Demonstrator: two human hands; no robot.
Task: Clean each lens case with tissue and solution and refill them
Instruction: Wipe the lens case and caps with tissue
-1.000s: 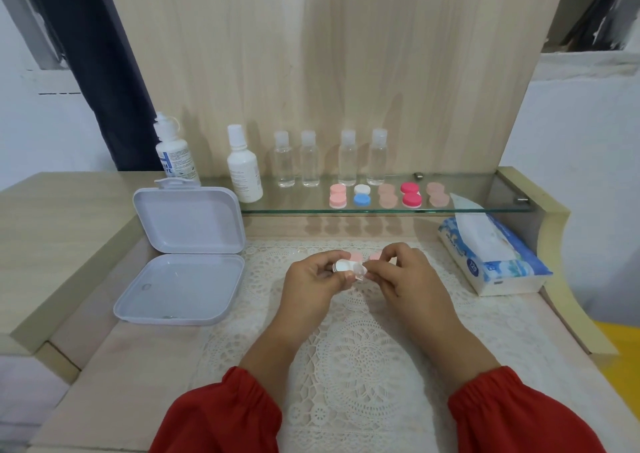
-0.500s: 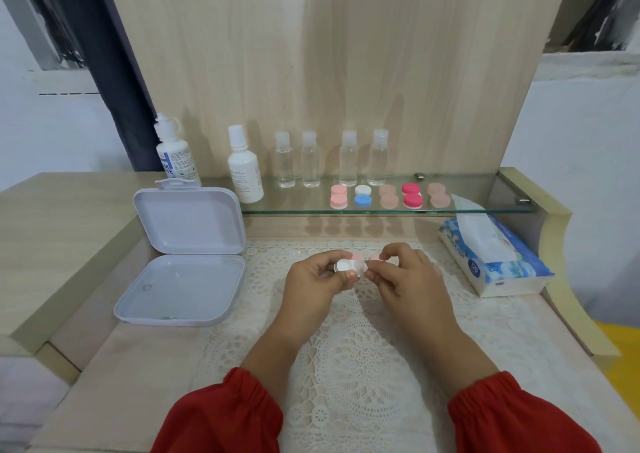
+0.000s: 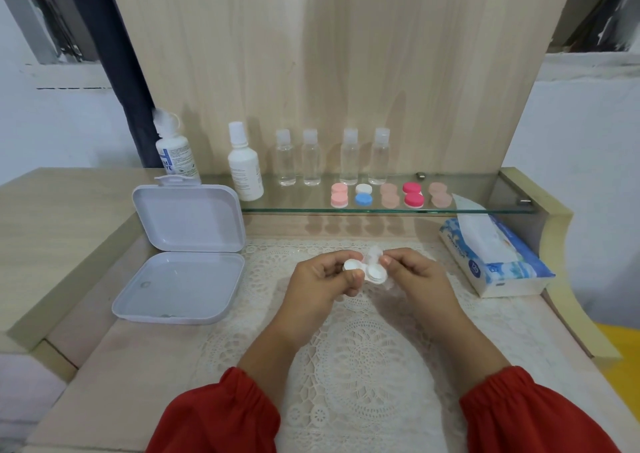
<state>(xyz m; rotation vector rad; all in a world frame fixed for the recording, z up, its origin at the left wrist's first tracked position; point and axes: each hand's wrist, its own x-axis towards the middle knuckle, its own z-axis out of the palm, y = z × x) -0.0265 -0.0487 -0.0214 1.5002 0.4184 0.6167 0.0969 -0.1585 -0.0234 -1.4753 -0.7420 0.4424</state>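
A pale wood desk [image 3: 86,376] carries a lace mat [image 3: 363,366], with an open white box [image 3: 180,262] at its left and a tissue pack [image 3: 498,262] at its right. On the far glass shelf [image 3: 478,207] stand solution bottles [image 3: 244,165] and a row of capped lens cases [image 3: 388,195]. Above the mat's far part, the left hand [image 3: 318,279] pinches one end of an open white lens case [image 3: 363,271], while the right hand [image 3: 415,276] pinches a bit of tissue [image 3: 375,253] at its other well, each grip clamped.
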